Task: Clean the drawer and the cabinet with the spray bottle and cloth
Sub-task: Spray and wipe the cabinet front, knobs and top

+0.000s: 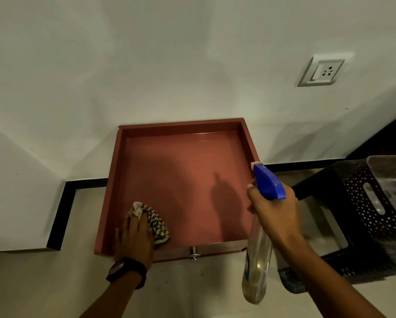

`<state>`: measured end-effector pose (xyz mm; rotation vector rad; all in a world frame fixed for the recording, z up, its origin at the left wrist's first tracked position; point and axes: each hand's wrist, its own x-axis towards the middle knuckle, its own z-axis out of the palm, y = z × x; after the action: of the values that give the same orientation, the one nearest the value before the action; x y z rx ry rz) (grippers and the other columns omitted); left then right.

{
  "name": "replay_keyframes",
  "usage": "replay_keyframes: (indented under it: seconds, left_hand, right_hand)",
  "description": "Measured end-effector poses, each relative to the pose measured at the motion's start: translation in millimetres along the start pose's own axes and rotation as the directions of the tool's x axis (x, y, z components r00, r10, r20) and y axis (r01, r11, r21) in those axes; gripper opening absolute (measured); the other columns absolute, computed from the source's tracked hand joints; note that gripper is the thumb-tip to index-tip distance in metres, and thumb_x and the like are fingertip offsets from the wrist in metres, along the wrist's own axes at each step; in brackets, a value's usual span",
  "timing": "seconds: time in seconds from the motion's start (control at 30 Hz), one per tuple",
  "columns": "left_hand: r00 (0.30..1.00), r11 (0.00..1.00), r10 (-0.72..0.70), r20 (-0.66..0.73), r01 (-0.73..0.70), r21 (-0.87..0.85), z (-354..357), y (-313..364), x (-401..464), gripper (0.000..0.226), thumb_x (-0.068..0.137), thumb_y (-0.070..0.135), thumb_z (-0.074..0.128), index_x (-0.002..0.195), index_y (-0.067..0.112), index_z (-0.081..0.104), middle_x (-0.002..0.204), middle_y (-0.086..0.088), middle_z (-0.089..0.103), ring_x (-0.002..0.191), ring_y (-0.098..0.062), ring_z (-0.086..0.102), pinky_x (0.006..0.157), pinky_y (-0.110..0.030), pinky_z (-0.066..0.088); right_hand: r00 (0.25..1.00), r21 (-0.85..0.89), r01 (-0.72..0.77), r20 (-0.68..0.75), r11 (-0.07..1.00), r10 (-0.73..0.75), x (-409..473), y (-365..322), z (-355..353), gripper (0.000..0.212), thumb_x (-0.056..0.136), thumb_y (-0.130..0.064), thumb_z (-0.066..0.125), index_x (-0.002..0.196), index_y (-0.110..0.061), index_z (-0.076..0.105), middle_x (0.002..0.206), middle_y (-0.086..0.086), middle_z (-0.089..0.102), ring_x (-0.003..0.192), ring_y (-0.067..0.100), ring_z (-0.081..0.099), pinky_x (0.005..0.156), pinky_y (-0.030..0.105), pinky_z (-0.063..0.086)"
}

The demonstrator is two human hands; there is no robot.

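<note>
While the drawer (183,180) lies removed from its cabinet on the floor (54,290), its far edge rests against the white wall (146,65). It is a shallow, square, reddish-brown tray with low straight walls and a smooth, slightly glossy base. A small metal knob (194,254) projects from the near front panel. The only item inside is the cloth (152,220), located in the near left corner.

The cloth is bunched into a rough wad and shows a dark-and-pale checked weave with a soft, crumpled texture. The left hand (135,239) lies on top of it, fingers bent over the fabric and pressing it against the drawer base. A dark wristwatch (125,270) is worn on the left wrist.

The right hand (276,210) holds the spray bottle (257,267) over the near right corner of the drawer, its grip wrapped fully around the neck just below the head. The blue plastic trigger head (269,183) points away toward the wall, with a pale nozzle tip. The body hangs below the hand; it is clear plastic, elongated and rounded, and carries a label that is too blurred to read. Its shadow falls on the drawer base.

To the right stands a black perforated plastic basket (364,216), with a clear plastic container (389,180) seated in it; the contents cannot be made out. A wall socket with switch (322,71) is mounted on the wall above right. A black skirting strip (77,184) runs along the wall foot.
</note>
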<state>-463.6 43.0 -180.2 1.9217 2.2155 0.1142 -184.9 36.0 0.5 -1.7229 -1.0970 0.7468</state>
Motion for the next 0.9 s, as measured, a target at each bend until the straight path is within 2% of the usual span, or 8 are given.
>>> replay_keyframes:
  seconds: [0.23, 0.37, 0.43, 0.5, 0.6, 0.67, 0.8, 0.9]
  left_hand:
    - [0.996, 0.992, -0.082, -0.015, 0.081, -0.097, -5.1, -5.8, 5.9, 0.049, 0.094, 0.016, 0.051, 0.141, 0.003, 0.042, 0.147, -0.024, 0.036, 0.138, -0.042, 0.027, 0.112, -0.053, 0.029]
    - [0.981, 0.992, -0.109, 0.163, 0.117, -0.038, -24.7, -2.7, 16.2, 0.061, 0.087, 0.044, 0.053, 0.141, 0.019, 0.04, 0.15, -0.013, 0.03, 0.135, -0.036, 0.029, 0.109, -0.047, 0.033]
    - [0.93, 0.993, -0.114, 0.35, 0.102, 0.055, -35.2, -7.2, 26.8, 0.086, 0.072, 0.067, 0.05, 0.145, 0.026, 0.028, 0.155, -0.008, 0.018, 0.139, -0.033, 0.021, 0.113, -0.047, 0.027]
    - [0.872, 0.991, -0.113, 0.476, 0.069, 0.111, -39.6, -10.4, 34.6, 0.096, 0.071, 0.069, 0.052, 0.149, 0.027, 0.016, 0.157, -0.009, 0.008, 0.141, -0.035, 0.017, 0.116, -0.046, 0.022]
    - [0.868, 0.992, -0.127, 0.48, 0.121, 0.043, -52.7, -9.4, 36.0, 0.077, 0.085, 0.056, 0.051, 0.147, 0.019, 0.026, 0.155, -0.014, 0.023, 0.136, -0.04, 0.03, 0.115, -0.048, 0.025]
    - [0.891, 0.999, -0.028, 0.453, 0.009, 0.043, -54.9, -8.6, 34.7, 0.065, 0.088, 0.042, 0.06, 0.141, 0.011, 0.039, 0.147, -0.017, 0.038, 0.13, -0.037, 0.041, 0.111, -0.045, 0.032]
    - [0.9, 0.98, 0.091, 0.426, -0.006, -0.198, -58.8, -2.3, 28.4, 0.042, 0.074, 0.059, 0.071, 0.108, 0.034, 0.064, 0.116, 0.006, 0.064, 0.11, -0.019, 0.059, 0.098, -0.038, 0.044]
    - [0.944, 0.901, 0.143, 0.296, 0.0, -0.434, -98.7, 73.6, -2.5, 0.021, 0.08, 0.021, 0.077, 0.088, 0.028, 0.059, 0.093, -0.002, 0.063, 0.086, -0.023, 0.057, 0.078, -0.036, 0.043]
  right_hand:
    - [1.0, 0.02, -0.001, 0.016, 1.0, 0.001, -9.4, -4.7, -13.3, 0.01, 0.085, -0.016, 0.065, 0.088, -0.008, 0.061, 0.076, 0.021, 0.063, 0.069, 0.039, 0.064, 0.066, 0.046, 0.058]
    - [0.999, 0.053, 0.022, 0.045, 0.998, -0.025, -16.2, -9.1, -17.2, 0.009, 0.086, -0.016, 0.066, 0.093, -0.013, 0.063, 0.08, 0.012, 0.064, 0.072, 0.03, 0.065, 0.069, 0.037, 0.058]
    - [0.998, 0.048, 0.024, 0.054, 0.999, -0.027, -16.2, -7.8, -19.6, 0.012, 0.085, -0.015, 0.066, 0.097, -0.015, 0.064, 0.081, 0.004, 0.064, 0.07, 0.013, 0.064, 0.064, 0.025, 0.054]
    - [0.998, 0.082, -0.03, 0.051, 0.996, 0.026, -16.1, -8.2, -25.3, 0.017, 0.084, -0.014, 0.067, 0.101, -0.015, 0.064, 0.076, -0.003, 0.06, 0.062, 0.001, 0.057, 0.058, 0.014, 0.047]
    - [0.997, 0.154, -0.074, 0.04, 0.985, 0.069, -17.3, -12.5, -37.5, 0.018, 0.08, -0.014, 0.07, 0.098, -0.013, 0.066, 0.072, -0.006, 0.059, 0.058, -0.002, 0.053, 0.059, 0.014, 0.044]
    - [0.998, 0.181, -0.061, 0.004, 0.982, 0.062, -18.9, -16.6, -55.7, 0.017, 0.075, -0.018, 0.067, 0.091, -0.014, 0.068, 0.072, -0.006, 0.062, 0.061, 0.003, 0.054, 0.063, 0.022, 0.046]
    - [1.0, 0.216, -0.004, -0.02, 0.976, 0.008, -14.8, -36.8, -104.3, 0.008, 0.08, -0.004, 0.063, 0.081, -0.011, 0.064, 0.066, 0.008, 0.057, 0.061, 0.015, 0.05, 0.059, 0.032, 0.046]
    - [0.996, 0.176, 0.07, -0.063, 0.982, -0.059, -8.3, -61.8, -152.7, 0.004, 0.083, -0.002, 0.062, 0.087, -0.001, 0.063, 0.082, 0.028, 0.058, 0.064, 0.029, 0.051, 0.061, 0.039, 0.049]
